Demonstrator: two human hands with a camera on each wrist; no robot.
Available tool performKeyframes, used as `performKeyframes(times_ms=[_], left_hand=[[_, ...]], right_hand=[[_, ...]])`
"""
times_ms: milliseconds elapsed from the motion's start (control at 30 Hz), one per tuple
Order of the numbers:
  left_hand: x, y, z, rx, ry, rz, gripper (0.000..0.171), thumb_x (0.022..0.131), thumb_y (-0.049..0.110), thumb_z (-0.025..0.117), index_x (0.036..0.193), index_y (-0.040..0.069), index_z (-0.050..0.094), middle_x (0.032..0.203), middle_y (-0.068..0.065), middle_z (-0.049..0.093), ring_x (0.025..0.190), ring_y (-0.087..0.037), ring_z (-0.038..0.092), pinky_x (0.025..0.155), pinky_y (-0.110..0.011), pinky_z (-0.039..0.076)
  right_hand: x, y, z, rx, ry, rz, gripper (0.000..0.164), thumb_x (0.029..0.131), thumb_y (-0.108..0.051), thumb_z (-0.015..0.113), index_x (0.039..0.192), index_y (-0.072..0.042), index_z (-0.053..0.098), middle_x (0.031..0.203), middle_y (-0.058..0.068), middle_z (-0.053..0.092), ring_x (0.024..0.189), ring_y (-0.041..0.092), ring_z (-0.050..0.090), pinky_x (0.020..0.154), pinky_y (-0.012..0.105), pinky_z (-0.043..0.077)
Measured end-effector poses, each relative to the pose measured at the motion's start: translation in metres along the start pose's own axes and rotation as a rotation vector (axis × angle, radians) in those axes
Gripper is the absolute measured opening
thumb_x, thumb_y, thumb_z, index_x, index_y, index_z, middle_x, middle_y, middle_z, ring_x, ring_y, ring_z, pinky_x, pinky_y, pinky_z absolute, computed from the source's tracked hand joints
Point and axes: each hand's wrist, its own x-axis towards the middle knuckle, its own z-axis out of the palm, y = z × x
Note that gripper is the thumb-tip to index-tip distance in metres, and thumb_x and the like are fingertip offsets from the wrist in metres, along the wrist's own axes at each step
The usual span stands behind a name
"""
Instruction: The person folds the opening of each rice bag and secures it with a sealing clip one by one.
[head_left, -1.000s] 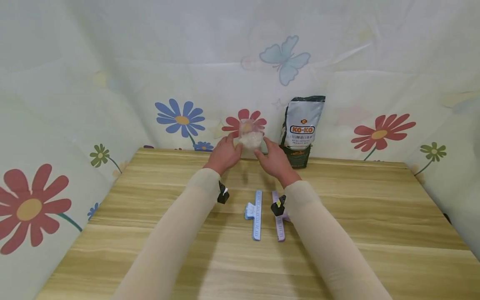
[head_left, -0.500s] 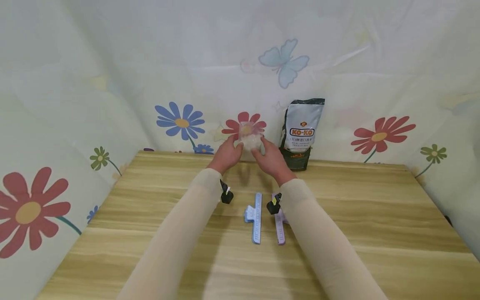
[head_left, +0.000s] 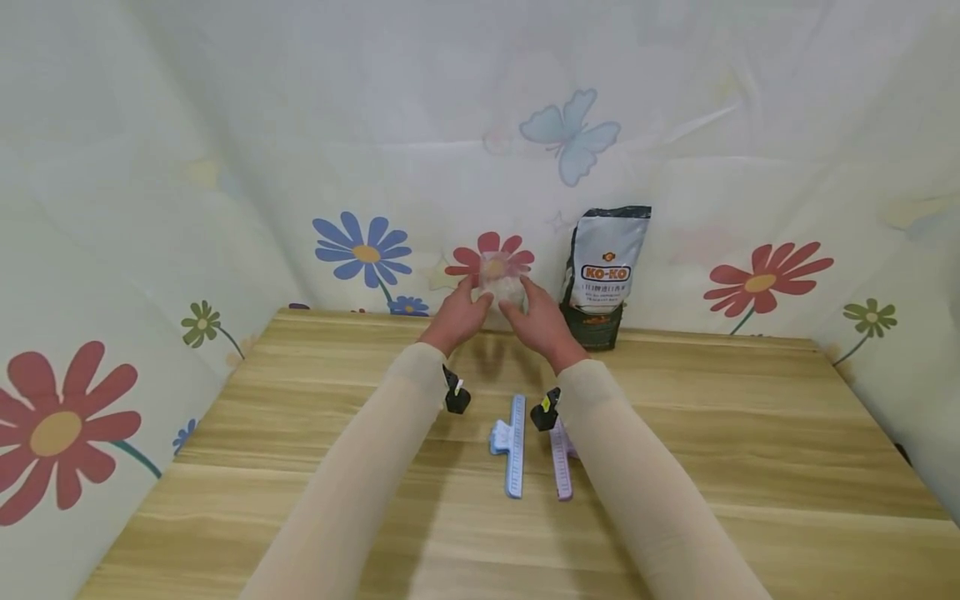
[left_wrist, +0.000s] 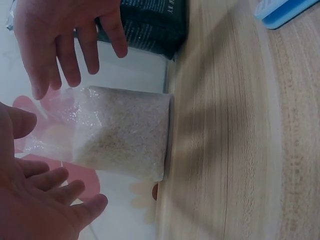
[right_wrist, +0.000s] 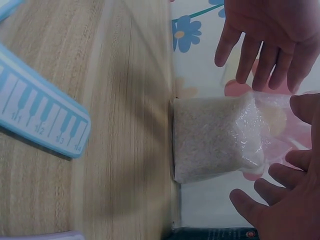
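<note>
A clear plastic bag of rice (head_left: 506, 287) stands upright at the table's back edge, against the wall sheet. Its upper part is see-through and slack; the rice fills the lower part, as the left wrist view shows (left_wrist: 127, 130). My left hand (head_left: 457, 317) is at the bag's left side and my right hand (head_left: 542, 321) at its right, both around the slack top. Fingers are spread and slightly bent, the thumbs toward each other. In the right wrist view, my right hand (right_wrist: 285, 200) and left hand (right_wrist: 272, 37) appear apart from the rice-filled part.
A green and silver KO-KO rice bag (head_left: 606, 267) stands just right of my right hand. On the wooden table (head_left: 750, 433), nearer to me, lie a blue bag clip (head_left: 514, 450) with ruler marks and a purple bag clip (head_left: 561, 467), partly hidden by my right arm.
My hands have come slightly closer together around the slack top of the bag. The head view has tilted up a little, so everything sits lower in it. The clips have stayed put.
</note>
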Motion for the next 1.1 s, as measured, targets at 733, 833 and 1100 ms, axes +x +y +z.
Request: performKeyframes(times_ms=[733,833,1100], left_hand=[[0.001,-0.005,0.003,-0.054,0.097,0.107,0.049,0.104,0.034,0.041,0.150,0.020,0.031,0.142,-0.012,0.052,0.131,-0.024,0.050,0.107,-0.041,0.044],[-0.001,-0.005,0.003,-0.037,0.115,0.124,0.043,0.104,0.030,0.039,0.146,0.020,0.038,0.138,-0.011,0.055,0.124,-0.024,0.054,0.103,-0.040,0.047],[-0.002,-0.011,-0.001,0.027,0.148,0.179,0.030,0.103,0.024,0.042,0.125,0.013,0.058,0.113,-0.009,0.063,0.093,-0.024,0.057,0.082,-0.037,0.050]], right_hand=[[0.001,0.008,0.003,0.059,0.102,-0.067,0.051,0.098,-0.029,0.055,0.145,-0.019,0.038,0.134,0.014,0.053,0.121,0.032,0.053,0.102,0.047,0.045],[0.001,0.007,0.001,0.037,0.103,-0.068,0.049,0.098,-0.025,0.056,0.144,-0.019,0.040,0.131,0.013,0.055,0.119,0.031,0.054,0.103,0.046,0.045],[0.000,0.004,-0.003,-0.055,0.085,-0.054,0.033,0.098,-0.021,0.054,0.129,-0.011,0.052,0.126,0.012,0.058,0.117,0.030,0.055,0.102,0.045,0.045]])
